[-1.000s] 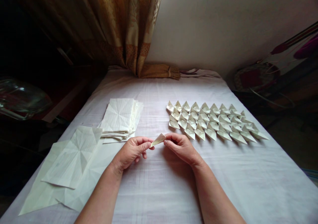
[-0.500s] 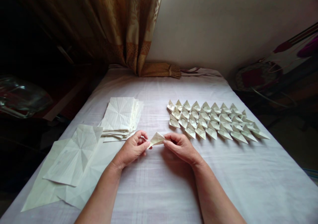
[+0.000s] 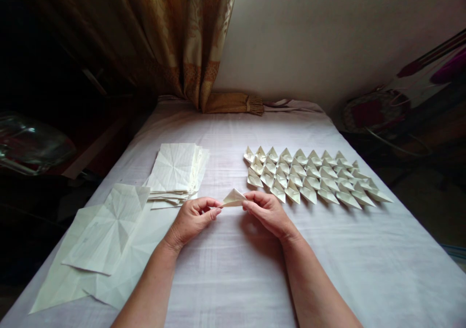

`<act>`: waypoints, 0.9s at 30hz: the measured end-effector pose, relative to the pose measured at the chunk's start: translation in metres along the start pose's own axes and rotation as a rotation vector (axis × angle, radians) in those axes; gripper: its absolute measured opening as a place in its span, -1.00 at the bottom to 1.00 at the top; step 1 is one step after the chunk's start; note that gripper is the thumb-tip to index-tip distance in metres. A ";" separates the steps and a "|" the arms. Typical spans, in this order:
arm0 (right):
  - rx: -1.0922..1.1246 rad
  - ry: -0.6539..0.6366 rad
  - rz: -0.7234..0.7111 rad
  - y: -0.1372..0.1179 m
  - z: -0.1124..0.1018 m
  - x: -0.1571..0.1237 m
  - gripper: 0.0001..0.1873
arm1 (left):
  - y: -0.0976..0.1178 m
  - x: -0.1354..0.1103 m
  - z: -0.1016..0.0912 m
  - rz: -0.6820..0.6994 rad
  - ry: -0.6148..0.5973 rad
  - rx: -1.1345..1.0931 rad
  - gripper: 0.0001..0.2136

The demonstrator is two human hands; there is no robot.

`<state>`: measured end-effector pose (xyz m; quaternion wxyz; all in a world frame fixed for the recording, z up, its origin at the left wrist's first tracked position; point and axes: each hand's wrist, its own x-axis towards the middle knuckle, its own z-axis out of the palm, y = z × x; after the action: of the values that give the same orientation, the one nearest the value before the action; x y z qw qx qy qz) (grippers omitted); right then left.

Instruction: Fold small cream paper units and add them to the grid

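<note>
My left hand (image 3: 191, 220) and my right hand (image 3: 267, 211) both pinch one small folded paper boat (image 3: 233, 198), cream white, just above the white cloth (image 3: 233, 270). The left fingers grip its left tip, the right fingers its right end. Right of it lie several finished paper boats (image 3: 313, 178) in tidy rows. A stack of creased paper squares (image 3: 176, 170) sits to the left, beyond my left hand.
Unfolded creased sheets (image 3: 105, 231) lie overlapped at the near left edge of the bed-like surface. A gold curtain (image 3: 189, 41) hangs at the back, its tassel on the cloth. Dark furniture and a clear container (image 3: 31, 143) stand left; clutter sits at the right.
The folded piece has been turned and spread from a narrow flat strip into a wider boat shape. Both hands stayed in place, shifting slightly upward.
</note>
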<state>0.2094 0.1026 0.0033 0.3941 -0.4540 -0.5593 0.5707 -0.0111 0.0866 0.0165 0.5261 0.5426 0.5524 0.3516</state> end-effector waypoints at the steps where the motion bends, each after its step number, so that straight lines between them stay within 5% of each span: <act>1: 0.005 -0.003 -0.001 0.000 0.000 0.000 -0.73 | 0.000 0.000 0.002 0.022 0.044 0.019 -0.79; 22: 0.023 -0.035 0.003 0.000 0.000 0.000 -0.74 | -0.005 0.007 0.017 -0.009 0.169 -0.201 -0.68; 27: 0.154 0.120 -0.013 0.008 0.009 0.004 -0.60 | -0.008 0.009 0.019 0.017 0.246 -0.250 -0.67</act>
<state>0.2003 0.1036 -0.0052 0.4643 -0.4522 -0.4920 0.5813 0.0063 0.0904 0.0030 0.5147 0.4306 0.5601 0.4857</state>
